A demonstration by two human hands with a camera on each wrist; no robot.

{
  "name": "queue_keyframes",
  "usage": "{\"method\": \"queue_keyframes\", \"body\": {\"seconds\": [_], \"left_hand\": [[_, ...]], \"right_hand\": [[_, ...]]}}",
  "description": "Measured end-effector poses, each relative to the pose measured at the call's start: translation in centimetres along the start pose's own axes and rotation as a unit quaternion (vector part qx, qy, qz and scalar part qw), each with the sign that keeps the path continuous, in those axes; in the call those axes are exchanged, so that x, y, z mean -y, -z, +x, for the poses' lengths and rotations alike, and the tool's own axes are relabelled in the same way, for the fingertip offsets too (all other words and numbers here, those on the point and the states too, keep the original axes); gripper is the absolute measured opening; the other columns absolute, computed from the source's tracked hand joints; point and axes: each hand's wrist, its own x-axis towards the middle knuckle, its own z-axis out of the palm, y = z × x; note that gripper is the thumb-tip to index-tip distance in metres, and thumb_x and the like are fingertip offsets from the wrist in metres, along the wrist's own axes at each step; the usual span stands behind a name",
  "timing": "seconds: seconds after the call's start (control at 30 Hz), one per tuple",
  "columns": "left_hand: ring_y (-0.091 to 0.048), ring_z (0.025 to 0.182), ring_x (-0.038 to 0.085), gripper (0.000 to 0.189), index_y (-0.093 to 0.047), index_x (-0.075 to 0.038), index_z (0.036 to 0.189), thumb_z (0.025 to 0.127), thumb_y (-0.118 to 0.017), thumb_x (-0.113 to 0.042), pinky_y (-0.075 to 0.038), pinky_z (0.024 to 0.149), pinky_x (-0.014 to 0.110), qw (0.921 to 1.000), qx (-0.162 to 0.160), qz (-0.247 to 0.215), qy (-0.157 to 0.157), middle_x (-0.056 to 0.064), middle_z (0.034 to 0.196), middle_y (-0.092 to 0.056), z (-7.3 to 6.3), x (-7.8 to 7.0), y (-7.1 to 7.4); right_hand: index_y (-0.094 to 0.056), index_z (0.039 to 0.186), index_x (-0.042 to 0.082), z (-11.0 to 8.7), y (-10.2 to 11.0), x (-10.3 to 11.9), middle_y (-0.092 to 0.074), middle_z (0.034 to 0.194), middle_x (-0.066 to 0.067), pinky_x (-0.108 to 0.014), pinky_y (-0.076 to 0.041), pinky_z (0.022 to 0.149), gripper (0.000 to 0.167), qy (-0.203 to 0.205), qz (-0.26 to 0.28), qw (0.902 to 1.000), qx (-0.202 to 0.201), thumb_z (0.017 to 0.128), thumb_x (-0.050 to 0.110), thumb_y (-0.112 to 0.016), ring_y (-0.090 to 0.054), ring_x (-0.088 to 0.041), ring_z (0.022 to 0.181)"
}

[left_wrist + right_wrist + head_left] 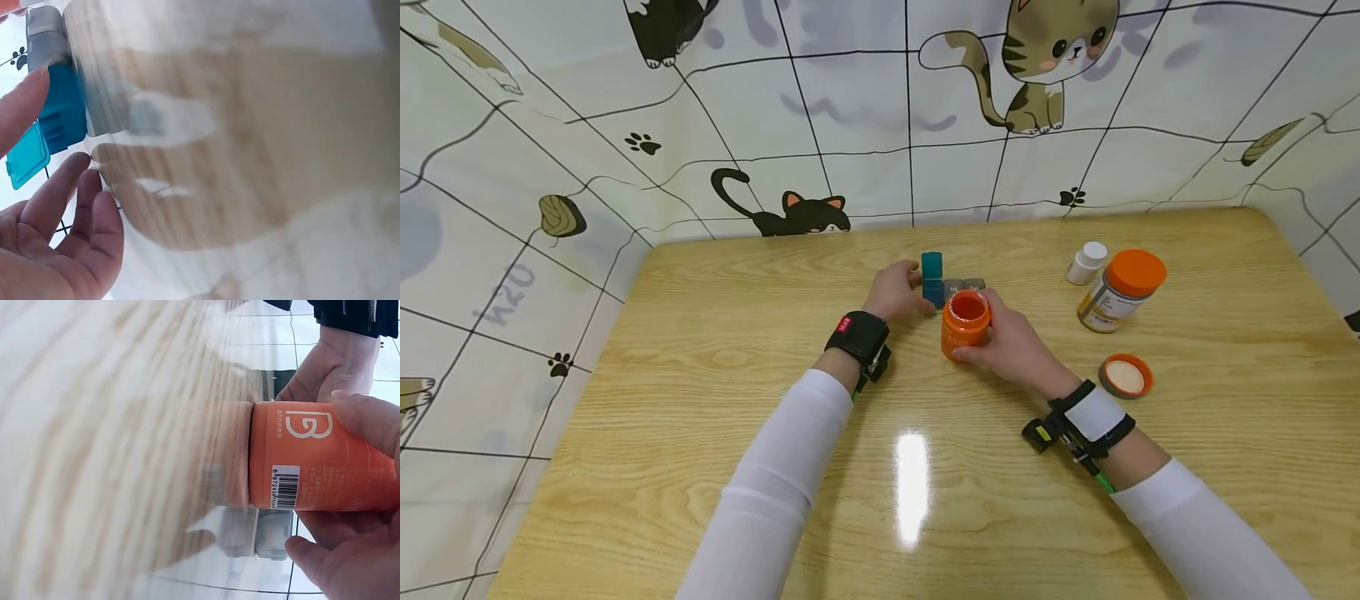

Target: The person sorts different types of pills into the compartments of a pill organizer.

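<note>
My right hand (1017,343) grips an orange bottle (961,335) around its side, thumb in front and fingers behind. The bottle is uncapped and upright, its base on the table in the right wrist view. Just left of it my left hand (895,290) sits at the end of a weekly pill organizer (933,292), thumb by the near side and loosely bent fingers on the far side. Whether the thumb touches it, I cannot tell. The organizer's teal end compartment has its lid (28,156) flipped open; its grey compartments (964,285) are partly hidden behind the bottle.
An upturned orange-rimmed cap (1126,376) lies on the wooden table (760,333) right of the right hand. Farther back stand a jar with an orange lid (1122,292) and a small white bottle (1086,263). A cat-patterned curtain (865,108) borders the table.
</note>
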Motion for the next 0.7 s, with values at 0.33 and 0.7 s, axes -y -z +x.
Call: {"method": "queue_keyframes", "body": {"seconds": [0.33,0.7], "left_hand": [[-0.053,0.121,0.020,0.068,-0.046,-0.005,0.134,0.074,-0.077,-0.010,-0.040,0.103,0.031,0.9999,-0.005,-0.001,-0.015,0.008,0.130,-0.057,0.3,0.2,-0.2],[-0.056,0.117,0.018,0.063,-0.051,-0.005,0.130,0.074,-0.077,-0.014,-0.041,0.101,0.029,0.9996,-0.003,0.008,-0.028,0.008,0.126,-0.061,0.1,0.3,-0.3]], "right_hand": [[-0.031,0.132,0.001,0.1,0.0,0.0,-0.051,0.131,-0.019,-0.051,-0.036,0.103,0.070,-0.001,-0.002,1.0000,-0.004,0.077,0.010,-0.074,-0.050,-0.034,0.120],[-0.036,0.128,-0.001,0.1,1.4,0.4,-0.053,0.126,-0.021,-0.051,-0.040,0.099,0.066,-0.015,-0.056,0.9977,-0.036,0.077,0.015,-0.074,-0.053,-0.036,0.113]]}}
